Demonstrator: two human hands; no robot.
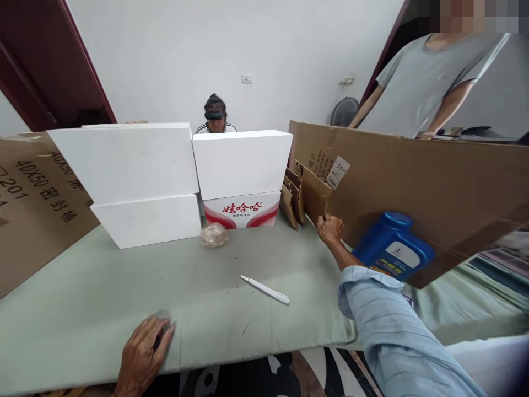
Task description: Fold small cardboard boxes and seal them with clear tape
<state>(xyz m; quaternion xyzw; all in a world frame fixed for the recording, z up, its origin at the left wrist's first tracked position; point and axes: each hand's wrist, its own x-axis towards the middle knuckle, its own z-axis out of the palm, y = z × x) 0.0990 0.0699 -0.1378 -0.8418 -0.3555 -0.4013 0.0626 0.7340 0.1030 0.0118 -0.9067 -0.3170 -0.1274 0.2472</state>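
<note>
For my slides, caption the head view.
Right hand grips folded cardboard; left hand rests on green tablecloth, white knife between them.

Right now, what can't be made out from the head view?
All in the head view:
- Right hand at the folded cardboard: fingertips hidden by its own knuckles.
- Left hand: palm hidden by the back of the hand.
- Blue jug: lower corner hidden behind the blue sleeve; fine label print too small.
- Standing person: hands hidden behind the large cardboard panel.
- Printed brown carton: cut off by the left edge.
</note>
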